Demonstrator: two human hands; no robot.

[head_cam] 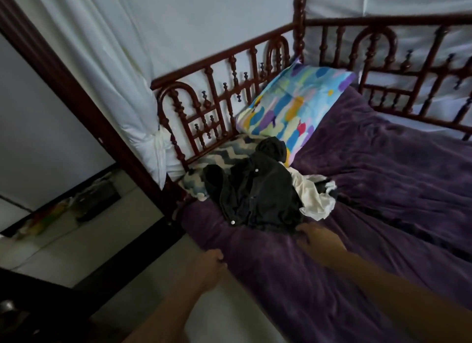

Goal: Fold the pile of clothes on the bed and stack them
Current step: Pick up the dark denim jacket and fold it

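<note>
A crumpled pile of clothes lies on the purple bedspread (383,189) near the head of the bed. On top is a dark jacket with white snaps (258,189); a white garment (315,197) pokes out on its right side. My right hand (319,240) reaches over the bedspread, its fingertips at the jacket's near hem; whether it grips the cloth is unclear. My left hand (208,268) hovers at the bed's near-left edge, fingers loosely curled, holding nothing.
A colourful patterned pillow (293,105) leans against the dark red wooden headboard railing (217,92). A zigzag-patterned cushion (222,153) lies beside the pile. White curtains hang behind. A bedpost (84,105) stands left, with tiled floor below.
</note>
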